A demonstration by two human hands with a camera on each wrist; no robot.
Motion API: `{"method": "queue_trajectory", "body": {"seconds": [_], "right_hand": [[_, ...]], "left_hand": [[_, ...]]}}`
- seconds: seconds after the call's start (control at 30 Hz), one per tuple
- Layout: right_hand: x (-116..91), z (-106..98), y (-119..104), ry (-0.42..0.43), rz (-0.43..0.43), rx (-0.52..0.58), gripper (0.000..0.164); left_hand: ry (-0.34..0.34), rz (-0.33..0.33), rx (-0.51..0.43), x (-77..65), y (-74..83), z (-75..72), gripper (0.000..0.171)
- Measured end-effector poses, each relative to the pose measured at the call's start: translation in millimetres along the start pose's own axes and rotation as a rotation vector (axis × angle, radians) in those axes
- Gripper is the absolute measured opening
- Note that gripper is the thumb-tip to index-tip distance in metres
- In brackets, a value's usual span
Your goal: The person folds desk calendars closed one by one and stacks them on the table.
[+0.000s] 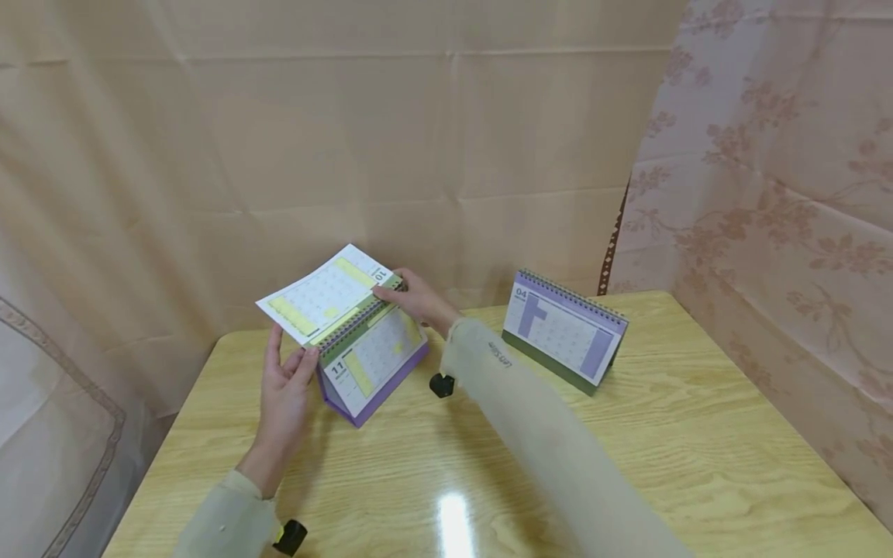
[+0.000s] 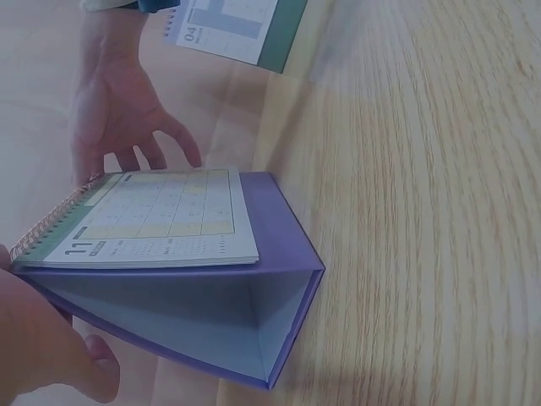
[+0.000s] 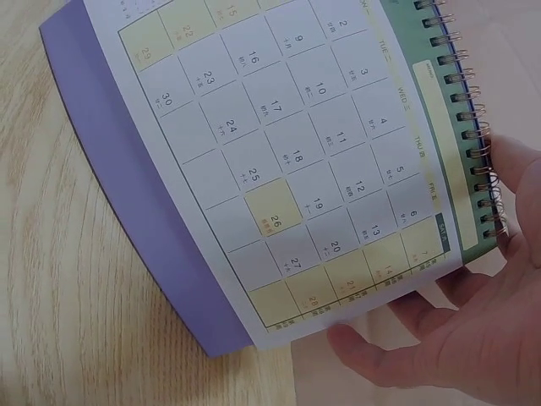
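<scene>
A desk calendar with a purple stand (image 1: pixel 373 395) is propped like a tent on the table. Its page marked 11 (image 1: pixel 373 356) faces the front, while the page marked 10 (image 1: pixel 324 291) is lifted over the spiral binding (image 1: pixel 359 318). My left hand (image 1: pixel 286 387) holds the left end near the binding, fingers partly behind the lifted page. At the right end, my right hand (image 1: pixel 418 298) grips the binding, thumb on top. The right wrist view shows this hand (image 3: pixel 456 330) around the calendar's end, beside the dated grid (image 3: pixel 296 161).
A second desk calendar (image 1: pixel 561 329), showing 04 on purple and white with a green base, stands to the right on the wooden table (image 1: pixel 698 434). Beige cloth (image 1: pixel 391 147) hangs behind the table, and patterned curtain (image 1: pixel 788 201) hangs along the right side.
</scene>
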State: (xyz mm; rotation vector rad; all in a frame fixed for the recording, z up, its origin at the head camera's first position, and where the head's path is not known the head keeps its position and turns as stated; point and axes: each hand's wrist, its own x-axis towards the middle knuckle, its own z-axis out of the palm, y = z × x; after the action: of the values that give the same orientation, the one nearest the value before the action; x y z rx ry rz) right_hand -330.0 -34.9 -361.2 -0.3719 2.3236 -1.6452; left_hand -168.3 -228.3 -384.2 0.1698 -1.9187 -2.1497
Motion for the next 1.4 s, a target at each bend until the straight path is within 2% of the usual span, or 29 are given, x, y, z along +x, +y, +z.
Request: {"method": "queue_trajectory", "body": {"seconds": [0.23,0.47,0.8,1.17,1.4], "right_hand": [[-1.4,1.3,-0.5,0.000,0.044,0.010,0.056],[-0.4,2.3,-0.2,0.004,0.024,0.007,0.058],[-1.2,3.6,-1.5,-0.016,0.013,0.019,0.059],[-2.4,2.0,2.4,-0.037,-0.039,0.018,0.055],[1.9,3.4,9.5,-0.018,-0.083,0.041,0.057]], "left_hand": [[0.016,0.024,-0.020,1.1,-2.3,4.0,0.079],[0.050,0.062,-0.011,3.9,-4.0,9.2,0.081],[0.064,0.098,0.060,2.4,-2.4,7.4,0.085],[0.062,0.149,0.169,5.1,2.8,6.0,0.091],[0.068,0.197,0.230,7.5,0.4,8.3,0.085]]}}
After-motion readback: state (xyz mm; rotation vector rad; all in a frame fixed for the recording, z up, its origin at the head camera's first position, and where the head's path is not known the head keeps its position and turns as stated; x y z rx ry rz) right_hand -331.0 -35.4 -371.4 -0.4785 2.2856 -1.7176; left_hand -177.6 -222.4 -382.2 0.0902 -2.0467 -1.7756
